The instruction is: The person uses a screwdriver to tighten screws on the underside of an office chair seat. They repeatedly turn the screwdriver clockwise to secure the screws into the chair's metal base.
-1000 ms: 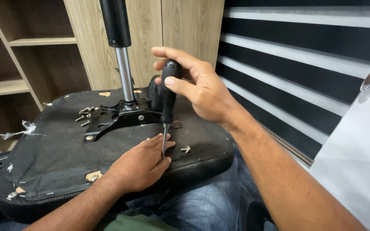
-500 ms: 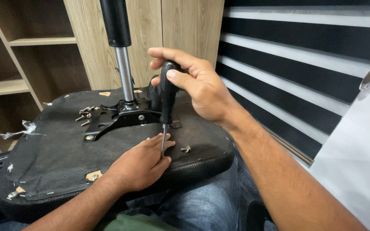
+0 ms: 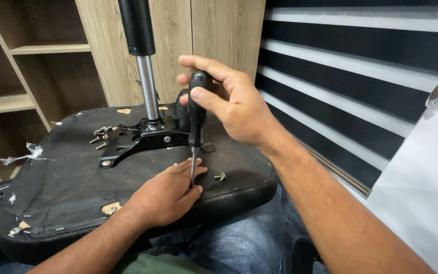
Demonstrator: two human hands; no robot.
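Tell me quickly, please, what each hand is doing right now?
Left hand: resting on the chair seat underside, fingers steadying the screwdriver tip.
Right hand: closed around the black screwdriver handle, held upright.

Bare black fabric seat underside open at left, black metal mounting plate and upright chrome gas cylinder blocking centre, small loose brass screw lying near the front edge

A metal bracket sits on the upturned chair seat; a loose screw lies right of the screwdriver.
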